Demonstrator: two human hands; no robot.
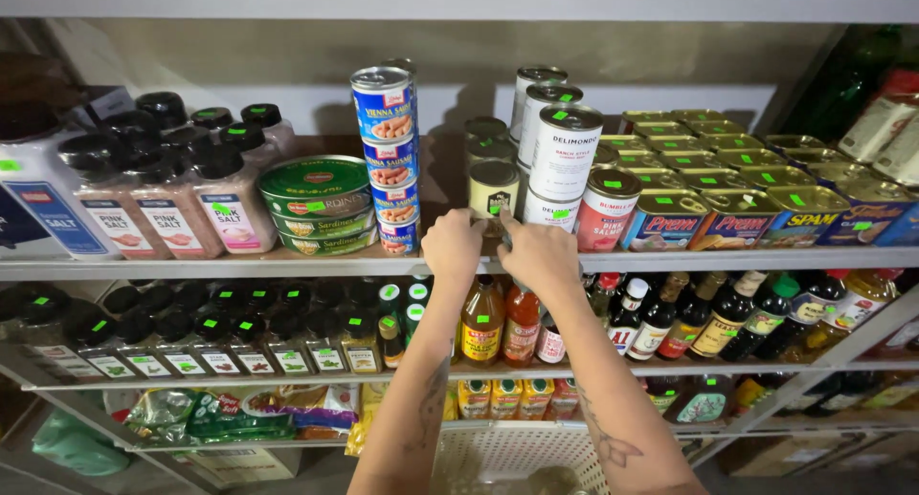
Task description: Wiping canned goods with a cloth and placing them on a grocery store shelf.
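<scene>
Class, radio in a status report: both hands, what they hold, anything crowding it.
Left hand and right hand both on small can at shelf edge. Blue can stack left, white cans right, close.

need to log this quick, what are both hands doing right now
Left hand: closed on the small can at the shelf edge.
Right hand: closed on the same can from the other side.

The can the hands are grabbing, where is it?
The small can sits on the upper shelf, mid-picture, between the stack of blue cans and the tall white cans, at both hands' fingertips.

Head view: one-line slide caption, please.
Left hand and right hand grip a small can on a stocked pantry shelf.
</scene>
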